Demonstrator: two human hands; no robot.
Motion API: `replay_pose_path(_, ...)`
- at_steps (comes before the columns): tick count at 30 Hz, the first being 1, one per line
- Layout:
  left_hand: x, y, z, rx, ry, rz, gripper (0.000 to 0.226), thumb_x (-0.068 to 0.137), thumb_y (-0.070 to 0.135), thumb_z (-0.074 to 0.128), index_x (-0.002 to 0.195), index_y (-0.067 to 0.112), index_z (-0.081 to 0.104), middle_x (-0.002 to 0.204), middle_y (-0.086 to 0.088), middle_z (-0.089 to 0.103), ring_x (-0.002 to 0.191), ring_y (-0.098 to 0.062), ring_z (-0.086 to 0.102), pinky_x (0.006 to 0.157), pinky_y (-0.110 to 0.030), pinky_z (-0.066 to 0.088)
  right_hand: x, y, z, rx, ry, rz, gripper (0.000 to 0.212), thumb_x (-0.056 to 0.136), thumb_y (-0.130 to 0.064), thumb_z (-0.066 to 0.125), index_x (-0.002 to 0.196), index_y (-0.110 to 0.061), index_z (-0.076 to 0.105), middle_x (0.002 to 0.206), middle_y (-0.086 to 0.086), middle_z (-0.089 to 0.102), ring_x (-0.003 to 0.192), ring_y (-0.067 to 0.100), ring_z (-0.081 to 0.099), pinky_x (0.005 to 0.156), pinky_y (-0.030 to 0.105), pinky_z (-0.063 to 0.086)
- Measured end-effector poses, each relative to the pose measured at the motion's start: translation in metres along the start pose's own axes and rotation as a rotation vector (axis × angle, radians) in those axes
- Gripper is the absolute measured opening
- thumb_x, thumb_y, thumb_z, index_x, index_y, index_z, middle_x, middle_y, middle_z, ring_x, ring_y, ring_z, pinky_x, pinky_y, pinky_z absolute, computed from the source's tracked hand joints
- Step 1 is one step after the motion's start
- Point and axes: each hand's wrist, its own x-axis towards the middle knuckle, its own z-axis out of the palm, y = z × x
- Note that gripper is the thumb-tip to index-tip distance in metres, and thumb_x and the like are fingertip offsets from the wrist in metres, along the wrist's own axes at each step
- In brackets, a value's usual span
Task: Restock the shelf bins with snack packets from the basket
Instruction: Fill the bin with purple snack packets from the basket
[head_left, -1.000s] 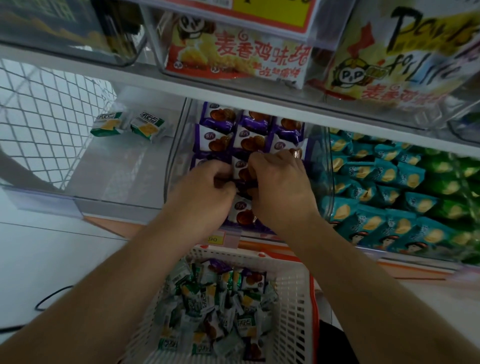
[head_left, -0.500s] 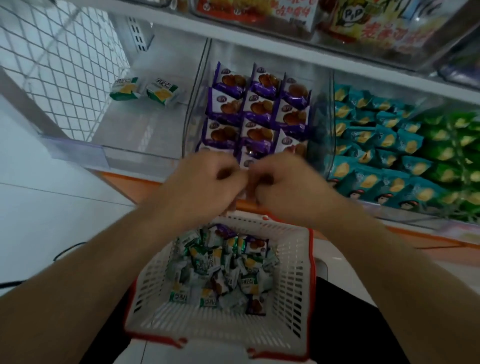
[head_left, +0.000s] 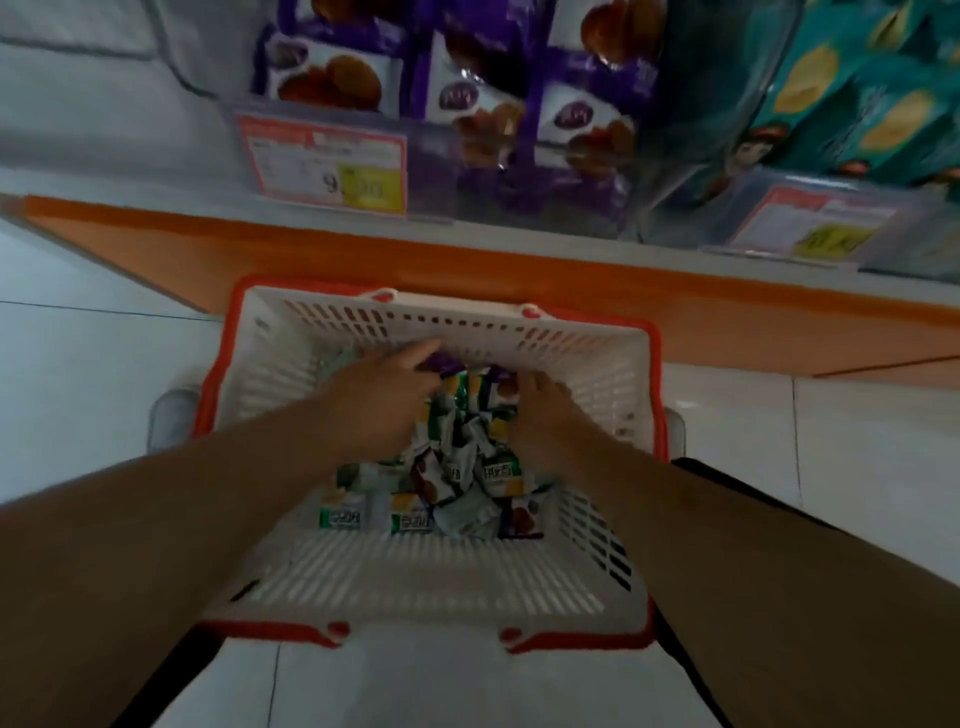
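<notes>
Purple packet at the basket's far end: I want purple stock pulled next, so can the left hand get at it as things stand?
Probably yes. The left hand is inside the basket, fingertips at the purple packet, with nothing covering it.

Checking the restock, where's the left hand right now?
In the head view the left hand is down inside the white basket, reaching over the snack packets, left of the right hand.
</notes>
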Motion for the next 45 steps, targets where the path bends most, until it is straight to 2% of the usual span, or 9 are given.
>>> replay_pose_path(7,0.051,-0.002,0.02,0.213,-0.102,-0.073,0.063,0.095,0.013,0.057,0.152,0.035,0.042,0.17,-0.004,0.0,0.145,-0.043,0.028,0.104,-0.049,0.047,0.045,0.008,0.019,-0.15,0.02,0.007,0.081,0.097,-0.037,0.055,0.161,-0.009,0.015,0.161,0.019,0.023,0.148,0.042,0.023,0.125,0.053,0.024)
replay_pose_path(10,0.062,-0.001,0.04,0.218,-0.037,-0.121,0.078,0.09,0.016,0.062,0.157,0.028,0.023,0.155,-0.012,0.014,0.13,-0.045,0.04,0.096,-0.052,0.05,0.049,0.008,0.024,-0.243,0.043,0.006,0.065,0.098,-0.043,0.055,0.149,-0.008,0.038,0.15,0.021,0.031,0.139,0.046,0.03,0.12,0.055,0.031)
replay_pose_path(15,0.069,0.002,0.047,0.219,0.018,-0.242,0.066,0.092,0.011,0.062,0.152,0.016,0.034,0.148,-0.014,0.028,0.127,-0.041,0.044,0.1,-0.049,0.048,0.048,0.01,0.028,-0.206,0.132,-0.021,0.066,0.088,-0.039,0.067,0.141,-0.007,0.044,0.14,0.02,0.047,0.131,0.043,0.042,0.115,0.052,0.036)
replay_pose_path(20,0.065,-0.005,0.052,0.212,0.093,-0.23,0.078,0.089,0.005,0.066,0.156,0.02,0.028,0.152,-0.01,0.029,0.132,-0.04,0.042,0.097,-0.049,0.055,0.03,0.007,0.011,0.051,0.129,-0.026,0.053,0.087,-0.034,0.074,0.128,-0.015,0.048,0.111,0.007,0.061,0.103,0.03,0.061,0.082,0.04,0.056)
replay_pose_path(23,0.06,-0.009,0.054,0.237,0.113,-0.224,0.081,0.091,0.007,0.064,0.158,0.022,0.022,0.158,-0.008,0.024,0.141,-0.041,0.032,0.107,-0.051,0.048,0.016,0.005,0.004,0.149,0.09,-0.014,0.042,0.088,-0.035,0.074,0.118,-0.018,0.05,0.099,0.002,0.06,0.093,0.024,0.061,0.06,0.031,0.046)
replay_pose_path(29,0.061,-0.012,0.056,0.277,0.128,-0.236,0.079,0.095,0.011,0.058,0.16,0.016,0.012,0.153,-0.014,0.043,0.135,-0.044,0.045,0.107,-0.052,0.045,0.002,-0.002,0.002,0.281,-0.015,0.001,0.032,0.087,-0.035,0.074,0.107,-0.022,0.053,0.091,-0.003,0.06,0.079,0.011,0.054,0.056,0.03,0.041)
replay_pose_path(36,0.053,-0.015,0.046,0.164,0.21,-0.239,0.047,0.104,0.042,0.043,0.144,0.017,0.044,0.132,-0.013,0.062,0.119,-0.039,0.057,0.095,-0.05,0.05,0.002,-0.028,0.029,0.186,-0.374,-0.105,0.041,0.087,-0.034,0.078,0.121,-0.012,0.07,0.117,0.012,0.068,0.108,0.03,0.066,0.09,0.043,0.057)
replay_pose_path(41,0.04,-0.019,0.044,-0.054,0.314,-0.177,0.031,0.104,0.043,0.04,0.107,0.017,0.057,0.084,-0.003,0.058,0.072,-0.022,0.053,0.064,-0.035,0.053,0.008,-0.053,0.088,0.056,-0.473,-0.155,0.016,0.096,-0.024,0.066,0.091,-0.009,0.064,0.086,0.012,0.052,0.076,0.027,0.05,0.067,0.047,0.051)
replay_pose_path(45,0.039,-0.022,0.042,-0.099,0.277,-0.168,0.027,0.105,0.045,0.042,0.098,0.021,0.052,0.075,0.003,0.049,0.061,-0.014,0.045,0.057,-0.03,0.04,0.006,-0.066,0.118,0.006,-0.52,-0.108,0.021,0.1,-0.019,0.058,0.118,-0.011,0.066,0.097,0.017,0.059,0.073,0.029,0.051,0.064,0.045,0.049)
